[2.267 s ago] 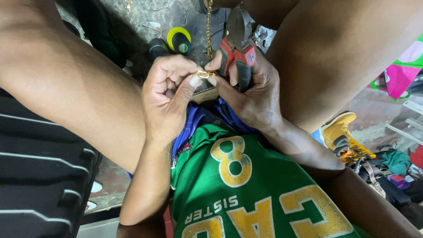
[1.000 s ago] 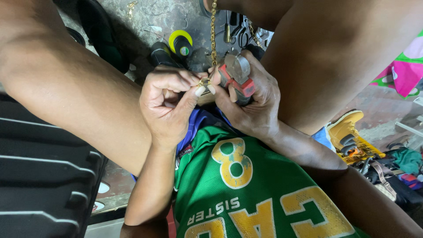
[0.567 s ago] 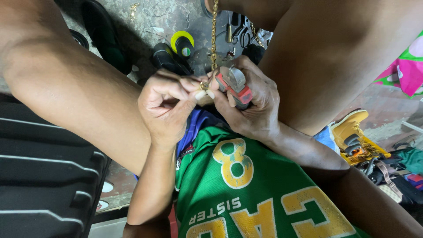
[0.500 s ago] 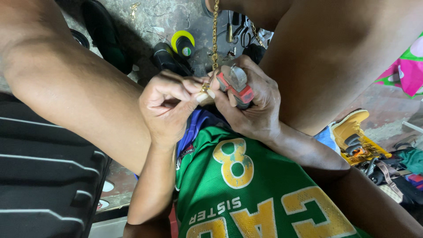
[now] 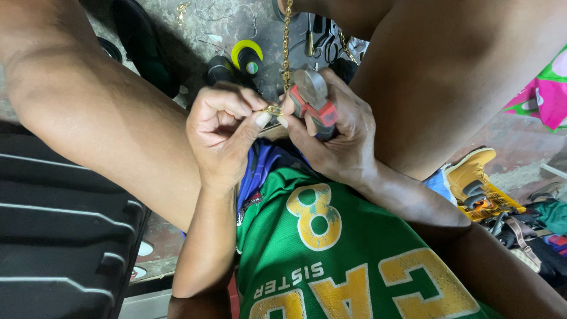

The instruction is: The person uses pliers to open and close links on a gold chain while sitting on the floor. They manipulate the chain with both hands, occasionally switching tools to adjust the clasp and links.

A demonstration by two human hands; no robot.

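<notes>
A gold chain hangs taut from above, between my knees. My left hand pinches a small gold link at the chain's lower end between thumb and forefinger. My right hand touches the same link with its fingertips and grips red-handled pliers, metal head up, in its palm. Both hands meet above my lap, over a green jersey with yellow markings.
A yellow and black tape roll and metal tools lie on the concrete floor ahead. A black ribbed plastic case is at lower left. A yellow shoe and loose clutter sit at right, with pink cloth beyond.
The pliers rose from low in my right hand to head-up beside the chain. The hands shifted slightly right and stayed joined on the link.
</notes>
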